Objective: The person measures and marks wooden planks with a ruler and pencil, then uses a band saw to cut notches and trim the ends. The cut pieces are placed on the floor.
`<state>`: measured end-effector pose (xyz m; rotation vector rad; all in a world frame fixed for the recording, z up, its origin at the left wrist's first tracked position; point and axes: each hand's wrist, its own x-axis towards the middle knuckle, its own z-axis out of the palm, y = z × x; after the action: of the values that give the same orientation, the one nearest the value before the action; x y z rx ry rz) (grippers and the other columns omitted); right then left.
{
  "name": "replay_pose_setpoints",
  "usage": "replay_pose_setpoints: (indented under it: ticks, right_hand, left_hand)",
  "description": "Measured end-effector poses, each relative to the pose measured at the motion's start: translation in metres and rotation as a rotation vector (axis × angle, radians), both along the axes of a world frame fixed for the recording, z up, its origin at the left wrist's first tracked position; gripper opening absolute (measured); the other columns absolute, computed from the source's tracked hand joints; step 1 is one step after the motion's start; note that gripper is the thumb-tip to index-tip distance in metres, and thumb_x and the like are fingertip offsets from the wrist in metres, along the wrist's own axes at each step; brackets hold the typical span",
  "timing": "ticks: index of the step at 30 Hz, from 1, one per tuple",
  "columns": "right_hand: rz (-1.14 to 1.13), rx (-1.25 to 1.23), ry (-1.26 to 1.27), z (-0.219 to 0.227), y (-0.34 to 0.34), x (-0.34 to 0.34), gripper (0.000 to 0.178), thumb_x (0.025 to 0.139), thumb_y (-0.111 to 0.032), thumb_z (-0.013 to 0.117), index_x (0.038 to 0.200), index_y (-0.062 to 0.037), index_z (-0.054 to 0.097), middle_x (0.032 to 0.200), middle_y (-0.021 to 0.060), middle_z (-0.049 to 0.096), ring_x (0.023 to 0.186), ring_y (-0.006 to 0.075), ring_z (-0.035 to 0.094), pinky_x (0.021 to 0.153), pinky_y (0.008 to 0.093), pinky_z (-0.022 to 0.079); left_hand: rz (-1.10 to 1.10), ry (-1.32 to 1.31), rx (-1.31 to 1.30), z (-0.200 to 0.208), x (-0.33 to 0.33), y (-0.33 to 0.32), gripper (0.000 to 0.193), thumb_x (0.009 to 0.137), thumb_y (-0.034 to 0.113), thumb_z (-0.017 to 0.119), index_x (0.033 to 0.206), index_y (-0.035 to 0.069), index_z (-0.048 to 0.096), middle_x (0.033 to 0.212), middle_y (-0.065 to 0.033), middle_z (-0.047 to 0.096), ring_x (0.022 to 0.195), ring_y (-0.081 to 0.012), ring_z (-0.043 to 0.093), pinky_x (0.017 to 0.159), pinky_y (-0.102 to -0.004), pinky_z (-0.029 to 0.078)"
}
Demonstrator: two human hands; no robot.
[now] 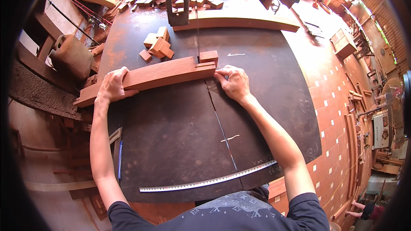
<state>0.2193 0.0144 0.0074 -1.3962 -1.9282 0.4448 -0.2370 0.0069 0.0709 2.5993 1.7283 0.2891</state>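
A long reddish wooden beam [160, 73] lies across the dark saw table [167, 132], its right end at the thin upright band saw blade [198, 30]. Near that end a kerf runs into the wood, leaving a small blocky part [209, 56] on the far side. My left hand [114, 85] wraps round the beam's left part, fingers over the top and thumb along the near side. With curled fingers, my right hand [233, 82] pinches the beam's right end, close to the blade. Its fingertips are partly hidden.
Several small wooden blocks [158, 46] sit beyond the beam, with more offcuts [150, 1] at the back. A curved timber [239, 20] lies behind the blade, under the saw's guide post [177, 0]. A white ruler [205, 183] and blue pen [120, 158] lie near the front edge.
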Motion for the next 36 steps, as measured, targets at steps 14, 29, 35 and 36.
replay_pose_setpoints:
  ticks: [14, 29, 35, 36]
  right_hand:
    - [0.009, 0.014, 0.015, -0.002, 0.008, -0.011, 0.018, 0.095, -0.029, 0.081, 0.102, -0.0152, 0.088, 0.099, 0.0092, 0.08, 0.095, 0.0352, 0.076, 0.087, 0.0455, 0.059]
    - [-0.029, -0.013, 0.001, 0.0, 0.01, -0.015, 0.019, 0.095, -0.031, 0.081, 0.102, -0.0144, 0.088, 0.098, 0.01, 0.08, 0.094, 0.0347, 0.077, 0.087, 0.0457, 0.059]
    - [-0.047, -0.015, -0.009, 0.0, 0.01, -0.015, 0.02, 0.095, -0.032, 0.081, 0.102, -0.0152, 0.088, 0.099, 0.0102, 0.081, 0.094, 0.0348, 0.077, 0.087, 0.0457, 0.059]
    - [-0.051, -0.025, -0.009, 0.0, 0.01, -0.015, 0.02, 0.095, -0.032, 0.081, 0.102, -0.0153, 0.088, 0.099, 0.0102, 0.081, 0.094, 0.0348, 0.077, 0.088, 0.0457, 0.059]
  left_hand:
    - [0.029, -0.021, -0.033, 0.0, -0.015, 0.005, 0.065, 0.065, 0.029, 0.103, 0.106, 0.003, 0.06, 0.098, -0.0229, 0.073, 0.096, -0.0451, 0.072, 0.086, -0.0489, 0.058]
    - [0.032, -0.033, -0.038, 0.0, -0.015, 0.009, 0.064, 0.064, 0.028, 0.103, 0.106, 0.003, 0.061, 0.098, -0.0225, 0.073, 0.096, -0.0447, 0.072, 0.086, -0.0493, 0.058]
    - [0.035, -0.043, -0.036, -0.002, -0.015, 0.01, 0.065, 0.064, 0.028, 0.103, 0.107, 0.003, 0.062, 0.098, -0.0228, 0.073, 0.096, -0.0447, 0.073, 0.086, -0.0489, 0.058]
    - [0.038, -0.046, -0.039, -0.001, -0.014, 0.01, 0.065, 0.064, 0.029, 0.103, 0.107, 0.003, 0.062, 0.098, -0.0228, 0.073, 0.097, -0.0447, 0.073, 0.086, -0.0489, 0.058]
